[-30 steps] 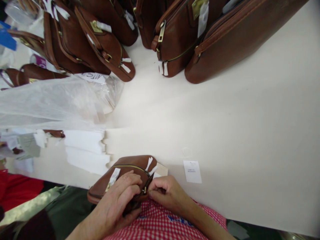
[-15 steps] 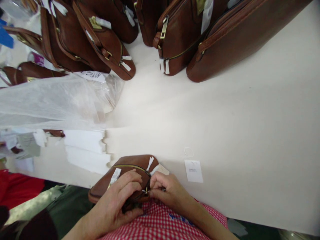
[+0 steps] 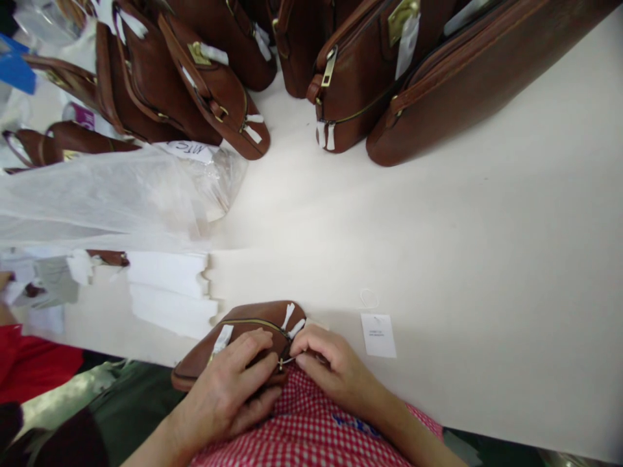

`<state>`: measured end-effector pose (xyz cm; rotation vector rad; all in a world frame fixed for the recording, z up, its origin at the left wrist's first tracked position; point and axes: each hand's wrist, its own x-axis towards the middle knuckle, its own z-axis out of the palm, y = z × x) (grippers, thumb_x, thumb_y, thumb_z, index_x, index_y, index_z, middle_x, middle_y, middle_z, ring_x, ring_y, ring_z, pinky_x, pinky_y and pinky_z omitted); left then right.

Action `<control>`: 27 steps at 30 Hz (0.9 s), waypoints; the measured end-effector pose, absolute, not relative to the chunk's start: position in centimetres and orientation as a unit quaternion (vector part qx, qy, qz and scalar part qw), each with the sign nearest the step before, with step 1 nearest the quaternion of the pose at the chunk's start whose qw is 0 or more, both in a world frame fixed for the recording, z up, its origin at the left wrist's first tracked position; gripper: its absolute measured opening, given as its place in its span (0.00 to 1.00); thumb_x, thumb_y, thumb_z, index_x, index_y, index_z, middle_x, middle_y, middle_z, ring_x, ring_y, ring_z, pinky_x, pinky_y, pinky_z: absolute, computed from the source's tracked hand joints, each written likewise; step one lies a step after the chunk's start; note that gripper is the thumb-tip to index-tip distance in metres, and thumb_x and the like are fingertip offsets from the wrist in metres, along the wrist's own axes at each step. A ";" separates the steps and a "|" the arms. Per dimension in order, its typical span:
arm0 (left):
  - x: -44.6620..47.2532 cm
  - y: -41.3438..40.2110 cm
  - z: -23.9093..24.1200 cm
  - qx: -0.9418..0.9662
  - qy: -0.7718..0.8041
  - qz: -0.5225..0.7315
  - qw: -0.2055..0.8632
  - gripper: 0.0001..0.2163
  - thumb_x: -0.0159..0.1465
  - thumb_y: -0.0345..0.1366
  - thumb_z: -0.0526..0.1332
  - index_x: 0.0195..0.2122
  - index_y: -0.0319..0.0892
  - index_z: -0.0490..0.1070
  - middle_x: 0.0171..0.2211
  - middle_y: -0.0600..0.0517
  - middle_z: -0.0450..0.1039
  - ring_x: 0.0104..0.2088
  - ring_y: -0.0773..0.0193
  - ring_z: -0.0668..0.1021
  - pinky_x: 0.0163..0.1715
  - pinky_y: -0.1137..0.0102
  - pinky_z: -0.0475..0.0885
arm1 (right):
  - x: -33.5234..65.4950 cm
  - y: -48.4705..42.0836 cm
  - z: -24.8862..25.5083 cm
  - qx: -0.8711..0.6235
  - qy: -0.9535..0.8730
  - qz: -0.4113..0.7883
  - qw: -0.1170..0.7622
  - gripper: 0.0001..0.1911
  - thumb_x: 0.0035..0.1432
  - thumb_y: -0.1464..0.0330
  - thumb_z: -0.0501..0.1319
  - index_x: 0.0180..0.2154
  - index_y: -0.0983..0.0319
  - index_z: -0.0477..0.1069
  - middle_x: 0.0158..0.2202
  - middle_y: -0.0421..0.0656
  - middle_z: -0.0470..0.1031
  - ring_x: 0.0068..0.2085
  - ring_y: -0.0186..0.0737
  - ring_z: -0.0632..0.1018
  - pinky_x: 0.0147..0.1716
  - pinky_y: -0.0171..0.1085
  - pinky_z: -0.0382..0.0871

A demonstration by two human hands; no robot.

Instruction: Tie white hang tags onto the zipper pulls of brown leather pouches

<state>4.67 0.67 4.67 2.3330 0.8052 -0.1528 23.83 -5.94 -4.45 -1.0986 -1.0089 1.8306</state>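
A small brown leather bag (image 3: 243,324) with a brass zip and white paper wraps lies at the near table edge against my checked shirt. My left hand (image 3: 228,389) is closed over its near side and holds it. My right hand (image 3: 324,366) is closed in a pinch at the bag's right end, by the zip pull; what it pinches is too small to name. A white paper tag (image 3: 378,335) with a loop of thread lies on the table just right of my right hand.
Several larger brown bags (image 3: 350,84) stand along the far side of the white table (image 3: 462,259). A clear plastic sheet (image 3: 111,194) and white paper strips (image 3: 165,292) lie at the left. A person in red (image 3: 29,363) is at the left edge.
My right hand has shifted slightly up and left along the bag's right end. My left hand stays on the bag. The view has tilted a little.
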 end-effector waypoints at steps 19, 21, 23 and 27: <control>3.9 -1.0 3.6 0.897 0.351 0.080 0.257 0.09 0.64 0.34 0.59 0.43 0.37 0.72 0.39 0.42 0.77 0.41 0.56 0.80 0.42 0.64 0.80 | 21.0 -1.5 -1.1 -0.489 -0.585 0.627 0.159 0.10 0.50 0.80 0.57 0.23 0.61 0.67 0.25 0.39 0.69 0.29 0.36 0.67 0.30 0.36 0.58; 4.0 -1.2 3.6 0.897 0.353 0.079 0.255 0.08 0.65 0.34 0.58 0.42 0.37 0.72 0.38 0.42 0.77 0.39 0.57 0.80 0.40 0.64 0.80 | 20.7 -1.7 -1.5 -0.488 -0.551 0.659 0.154 0.09 0.47 0.80 0.58 0.23 0.61 0.66 0.24 0.37 0.67 0.27 0.36 0.66 0.28 0.36 0.57; 3.9 -1.4 3.6 0.897 0.355 0.077 0.253 0.08 0.65 0.35 0.58 0.42 0.37 0.72 0.38 0.43 0.77 0.39 0.57 0.80 0.40 0.63 0.80 | 20.5 -2.1 -2.0 -0.470 -0.508 0.699 0.179 0.09 0.45 0.80 0.58 0.23 0.61 0.64 0.22 0.35 0.65 0.26 0.34 0.65 0.27 0.35 0.55; 3.5 -1.4 4.0 0.884 0.376 0.092 0.264 0.13 0.64 0.38 0.60 0.47 0.36 0.72 0.43 0.40 0.77 0.43 0.54 0.80 0.41 0.61 0.80 | 20.5 -2.8 -2.7 -0.460 -0.468 0.718 0.234 0.08 0.47 0.78 0.56 0.24 0.60 0.61 0.22 0.33 0.61 0.26 0.33 0.63 0.26 0.34 0.55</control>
